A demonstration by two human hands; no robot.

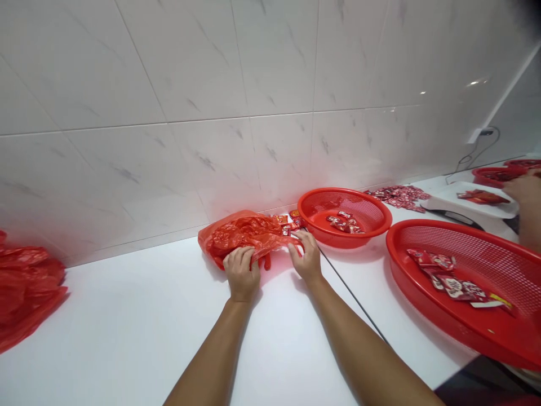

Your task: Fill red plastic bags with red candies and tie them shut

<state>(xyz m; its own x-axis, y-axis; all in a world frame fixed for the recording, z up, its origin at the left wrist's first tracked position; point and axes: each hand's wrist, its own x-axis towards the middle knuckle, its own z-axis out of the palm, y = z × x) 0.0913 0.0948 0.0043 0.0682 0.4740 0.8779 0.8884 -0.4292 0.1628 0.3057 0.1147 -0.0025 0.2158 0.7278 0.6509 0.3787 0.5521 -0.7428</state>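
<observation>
A crumpled red plastic bag [236,225] lies on the white table against the tiled wall. My left hand [243,273] is closed on its near side, fingers curled into the film. With thumb and fingers, my right hand [307,256] pinches the bag's right edge and draws it out flat. Several small red packets [287,225] lie just beyond that edge, partly hidden by the bag. Close to my right hand stands a round red mesh basket [306,221] with a few red-and-white packets [344,223] inside. What the bag holds cannot be made out.
Another red plastic bag [27,293] sits at the far left. A large red basket [422,316] with packets stands at the right. Behind it are a packet pile [399,195] and a white scale [456,206]. Another person's arm [528,208] reaches in at the right edge.
</observation>
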